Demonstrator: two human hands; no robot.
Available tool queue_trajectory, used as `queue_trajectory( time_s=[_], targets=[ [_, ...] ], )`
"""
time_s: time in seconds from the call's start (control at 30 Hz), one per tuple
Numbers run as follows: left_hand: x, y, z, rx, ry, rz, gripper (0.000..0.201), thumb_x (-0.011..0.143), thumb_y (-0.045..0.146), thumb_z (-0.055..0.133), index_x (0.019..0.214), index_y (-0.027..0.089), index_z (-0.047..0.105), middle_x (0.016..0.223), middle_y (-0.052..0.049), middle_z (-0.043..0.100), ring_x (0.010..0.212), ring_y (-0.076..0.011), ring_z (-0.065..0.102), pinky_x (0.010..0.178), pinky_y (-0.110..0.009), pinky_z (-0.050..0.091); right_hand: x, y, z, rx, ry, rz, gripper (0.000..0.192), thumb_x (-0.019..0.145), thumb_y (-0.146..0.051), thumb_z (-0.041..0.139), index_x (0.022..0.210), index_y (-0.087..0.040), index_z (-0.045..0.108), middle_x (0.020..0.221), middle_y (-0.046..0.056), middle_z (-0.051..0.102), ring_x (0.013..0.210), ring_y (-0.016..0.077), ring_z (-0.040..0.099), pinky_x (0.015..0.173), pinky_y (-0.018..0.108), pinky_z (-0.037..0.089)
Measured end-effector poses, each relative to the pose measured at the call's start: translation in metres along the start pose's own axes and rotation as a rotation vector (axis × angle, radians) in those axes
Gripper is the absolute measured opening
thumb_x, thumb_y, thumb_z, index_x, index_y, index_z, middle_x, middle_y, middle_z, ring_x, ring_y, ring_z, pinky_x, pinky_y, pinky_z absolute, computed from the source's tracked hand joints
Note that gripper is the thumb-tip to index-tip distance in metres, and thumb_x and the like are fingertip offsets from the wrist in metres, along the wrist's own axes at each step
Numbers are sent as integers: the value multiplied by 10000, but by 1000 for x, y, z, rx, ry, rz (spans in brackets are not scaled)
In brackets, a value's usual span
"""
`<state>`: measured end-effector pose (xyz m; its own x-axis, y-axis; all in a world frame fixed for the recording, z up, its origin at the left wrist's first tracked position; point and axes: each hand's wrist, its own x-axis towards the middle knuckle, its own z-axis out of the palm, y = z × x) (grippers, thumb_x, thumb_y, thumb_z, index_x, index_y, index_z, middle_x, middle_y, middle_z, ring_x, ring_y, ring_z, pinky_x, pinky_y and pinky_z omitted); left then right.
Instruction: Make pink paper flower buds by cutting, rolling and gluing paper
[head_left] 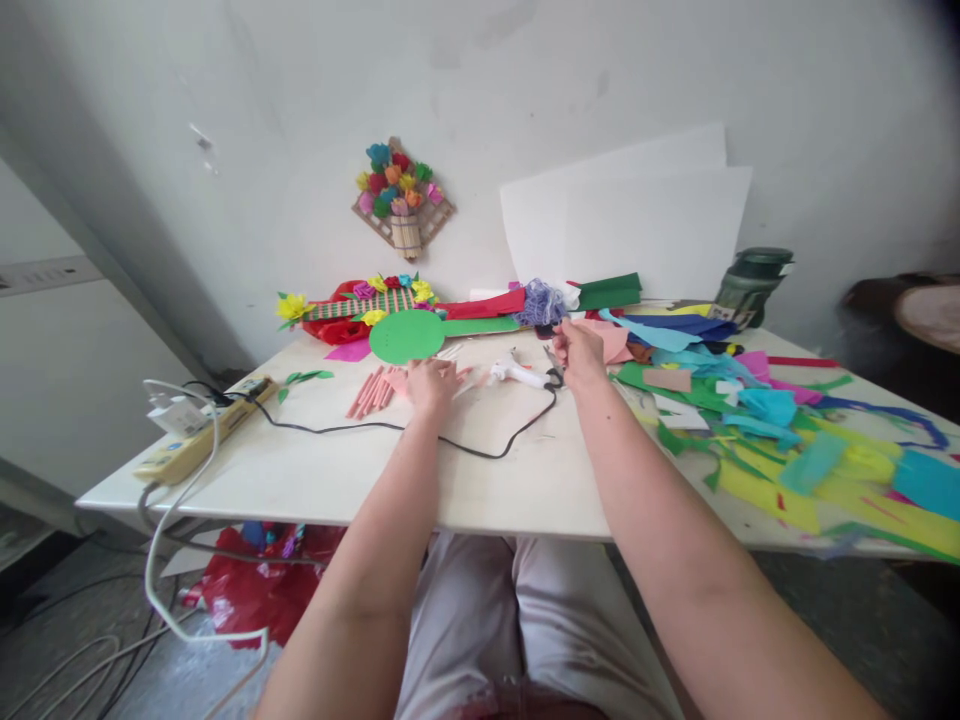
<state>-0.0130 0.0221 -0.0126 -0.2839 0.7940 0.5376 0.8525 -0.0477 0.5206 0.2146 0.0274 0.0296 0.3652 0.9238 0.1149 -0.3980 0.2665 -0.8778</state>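
Observation:
My left hand [433,387] is over the table with its fingers curled down onto pink paper [397,381]. Beside it on the left lie several rolled pink paper sticks [369,393]. My right hand [580,353] is raised with thumb and fingers pinched together; what is between them is too small to make out. Just left of that hand are thin grey metal blades [549,355], perhaps scissors, partly hidden. A white glue gun [519,373] lies between my hands, with a black cord [495,456] trailing from it. Behind my left hand is a round green board [406,337] with a long green strip.
A yellow power strip [196,437] with a white charger [177,416] stands on the left. Coloured paper scraps [780,470] cover the right side. A dark green bottle [752,285] stands at the back right. Paper flowers [366,291] line the wall side.

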Motion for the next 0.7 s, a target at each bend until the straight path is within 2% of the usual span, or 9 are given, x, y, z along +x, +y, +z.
queue_trajectory(
  time_s=[0.13, 0.2, 0.3, 0.37, 0.47, 0.6, 0.7],
  targets=[
    [6, -8, -29, -29, 196, -321, 449, 839, 425, 357, 835, 153, 715, 876, -148, 678, 994, -310, 531, 848, -402, 368, -2, -1, 1, -4, 1, 11, 223, 777, -269, 588, 593, -165, 514, 384, -49, 461, 294, 38, 327, 279, 165, 191],
    [9, -13, -40, -63, 230, -464, 491, 858, 422, 296, 831, 160, 711, 870, -155, 677, 992, -321, 532, 845, -428, 361, -3, -1, 2, -10, -11, 23, 227, 772, -284, 596, 595, -166, 515, 384, -49, 461, 295, 36, 324, 281, 163, 191],
    [10, -17, -48, -64, 237, -595, 481, 868, 400, 272, 863, 181, 701, 927, -157, 671, 1022, -329, 521, 868, -463, 339, -4, 0, 3, -20, -23, 24, 238, 764, -305, 609, 595, -164, 519, 380, -51, 456, 296, 32, 316, 282, 157, 185],
    [9, -18, -46, -31, 189, -583, 428, 855, 373, 312, 911, 185, 692, 973, -160, 661, 1075, -332, 494, 891, -472, 325, -4, 2, 4, -32, -32, 5, 256, 750, -324, 628, 586, -163, 516, 376, -51, 450, 298, 32, 318, 283, 157, 186],
    [8, -20, -38, 60, 90, -432, 318, 784, 329, 446, 950, 204, 688, 1046, -144, 642, 1160, -330, 423, 944, -476, 288, -4, 6, 5, -75, -68, -21, 283, 716, -358, 663, 573, -164, 514, 371, -46, 450, 300, 33, 316, 283, 163, 190],
    [8, -26, -28, 151, -52, -330, 284, 652, 246, 568, 902, 231, 700, 1141, -136, 605, 1232, -358, 344, 1011, -546, 162, -6, 13, 10, -155, -145, -62, 288, 695, -384, 671, 572, -160, 537, 382, -39, 466, 304, 33, 309, 290, 166, 185],
    [9, -30, -24, 166, -114, -306, 254, 615, 228, 592, 843, 218, 704, 1180, -153, 584, 1271, -376, 296, 1026, -574, 93, -9, 18, 14, -231, -198, -116, 293, 697, -380, 655, 542, -158, 543, 385, -37, 469, 324, 37, 329, 313, 169, 220]
  ],
)
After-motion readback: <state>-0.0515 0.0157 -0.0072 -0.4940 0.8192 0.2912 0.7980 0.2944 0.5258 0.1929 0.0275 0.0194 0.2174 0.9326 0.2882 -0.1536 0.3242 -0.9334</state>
